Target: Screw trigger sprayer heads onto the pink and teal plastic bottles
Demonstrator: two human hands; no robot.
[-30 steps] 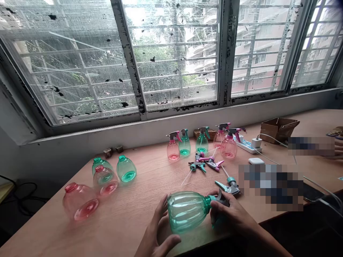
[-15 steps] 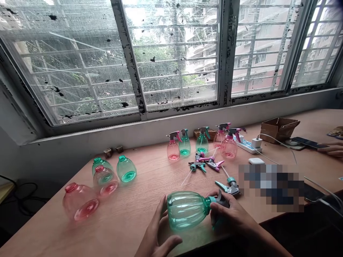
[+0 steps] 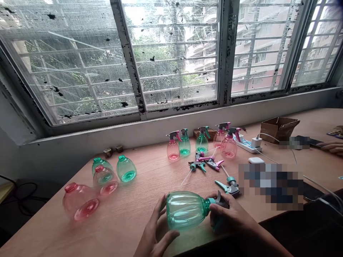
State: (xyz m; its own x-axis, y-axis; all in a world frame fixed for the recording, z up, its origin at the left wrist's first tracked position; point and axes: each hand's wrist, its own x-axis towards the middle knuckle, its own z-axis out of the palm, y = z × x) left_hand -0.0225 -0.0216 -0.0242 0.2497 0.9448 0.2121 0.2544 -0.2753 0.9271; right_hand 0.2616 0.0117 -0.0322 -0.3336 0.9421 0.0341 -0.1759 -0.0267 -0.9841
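Note:
A green translucent spray bottle (image 3: pixel 186 210) lies sideways above the table's front edge, its base to the left. My right hand (image 3: pixel 230 212) is closed round its grey and teal spray head (image 3: pixel 220 201) at the neck; the fingers hide part of the trigger. My left hand (image 3: pixel 158 228) cups the base, fingers behind it and thumb at its lower edge. Just beyond lie loose spray heads: one teal and grey (image 3: pixel 229 187) near my right hand, another teal one (image 3: pixel 197 166), and pink and grey ones (image 3: pixel 214 164), with tubes attached.
Open-necked green bottles (image 3: pixel 127 169) and pink bottles (image 3: pixel 80 201) stand at left. Several bottles with spray heads (image 3: pixel 173 150) stand by the window wall. At right are a power strip (image 3: pixel 248 144), cables, a white case (image 3: pixel 256 161), a cardboard box (image 3: pixel 278 128) and another person's hand (image 3: pixel 332 147).
My left thumb has moved up slightly, closer to the bottle's base. The bottle has shifted a little to the left, and my right hand keeps its grip on the spray head.

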